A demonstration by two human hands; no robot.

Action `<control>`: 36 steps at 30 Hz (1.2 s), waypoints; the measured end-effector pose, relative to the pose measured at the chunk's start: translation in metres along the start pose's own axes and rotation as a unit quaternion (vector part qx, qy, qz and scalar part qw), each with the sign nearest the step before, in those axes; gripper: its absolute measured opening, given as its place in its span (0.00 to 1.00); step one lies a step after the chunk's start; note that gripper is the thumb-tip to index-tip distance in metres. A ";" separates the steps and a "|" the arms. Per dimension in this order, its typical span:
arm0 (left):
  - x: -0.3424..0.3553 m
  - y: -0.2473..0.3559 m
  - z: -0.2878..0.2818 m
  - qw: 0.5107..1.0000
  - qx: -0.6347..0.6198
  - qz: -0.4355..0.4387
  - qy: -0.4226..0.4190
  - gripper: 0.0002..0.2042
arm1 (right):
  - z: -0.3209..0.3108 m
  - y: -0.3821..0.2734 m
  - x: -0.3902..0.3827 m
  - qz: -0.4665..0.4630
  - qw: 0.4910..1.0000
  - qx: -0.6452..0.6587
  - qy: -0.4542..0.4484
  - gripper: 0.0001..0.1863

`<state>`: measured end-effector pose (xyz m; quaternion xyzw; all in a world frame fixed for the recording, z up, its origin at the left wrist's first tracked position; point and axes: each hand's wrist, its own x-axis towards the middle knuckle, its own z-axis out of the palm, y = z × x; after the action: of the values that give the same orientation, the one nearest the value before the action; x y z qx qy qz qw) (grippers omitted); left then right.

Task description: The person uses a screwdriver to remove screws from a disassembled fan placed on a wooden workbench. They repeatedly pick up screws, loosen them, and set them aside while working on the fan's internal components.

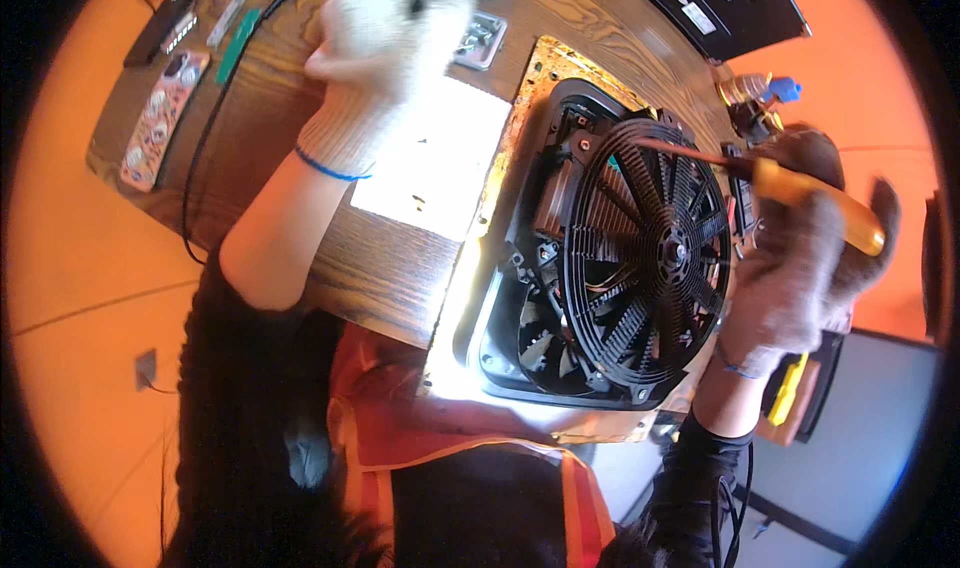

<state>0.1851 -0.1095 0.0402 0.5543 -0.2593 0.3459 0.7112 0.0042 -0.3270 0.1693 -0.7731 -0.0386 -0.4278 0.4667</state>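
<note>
My right hand, in a knitted glove with a dark palm, is closed round the yellow handle of a screwdriver. Its shaft points left, over the upper rim of a round black fan with a ring grille. The fan stands tilted in a black plastic housing, where blades and a few wires show beneath it. Under the housing lies a rusty metal plate. My left hand, in a pale knitted glove, is raised beyond a white sheet. Motion smears its fingers, and a dark shape at them cannot be made out.
A small metal tray of screws sits beyond the sheet. Leftward lie a circuit board, a green strip and a black cable. A black box-like device stands far right; a yellow-handled tool is below my right hand.
</note>
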 end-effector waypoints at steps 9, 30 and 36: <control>0.029 -0.012 -0.045 0.957 0.289 0.000 0.027 0.14 | -0.223 0.094 -0.004 0.136 0.940 0.253 0.184 0.21; 0.002 0.023 0.005 0.671 0.598 -0.319 -0.300 0.23 | -0.016 0.051 0.069 0.138 0.965 0.181 -0.130 0.20; 0.006 0.031 0.006 0.652 0.584 -0.337 -0.347 0.27 | 0.067 0.089 0.087 0.199 0.920 0.240 -0.236 0.20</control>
<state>0.1645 -0.1100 0.0651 0.9842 -0.0265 -0.0554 0.1663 0.1415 -0.3558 0.1558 -0.7081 -0.0945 -0.1090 0.6912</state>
